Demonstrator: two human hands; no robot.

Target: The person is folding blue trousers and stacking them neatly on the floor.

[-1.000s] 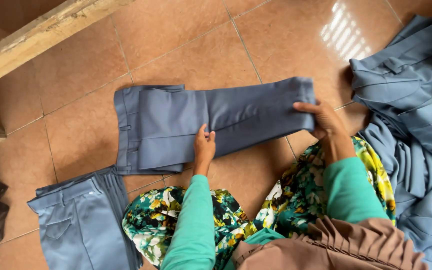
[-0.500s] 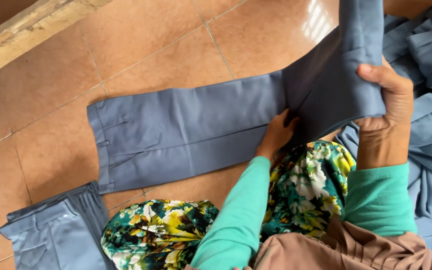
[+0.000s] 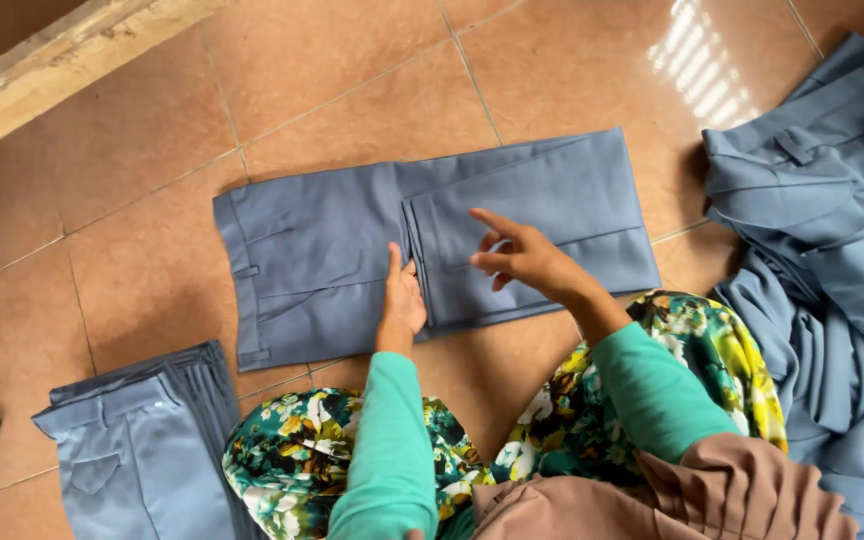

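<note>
The grey-blue trousers [image 3: 352, 260] lie flat on the tiled floor [image 3: 352, 90] in front of the seated person, legs doubled back so the folded end sits on the middle of the garment. The left hand [image 3: 402, 300] presses flat, fingers together, right at that folded edge, grasping nothing. The right hand [image 3: 522, 255] hovers open just above the folded legs, fingers loosely spread, holding nothing. To do this fold well, I'd say the left palm should pin the edge while the right sweeps outward, smoothing wrinkles and squaring the seams. A folded stack [image 3: 142, 450] waits near the left knee; a loose heap of garments [image 3: 832, 250] lies to the right.
</note>
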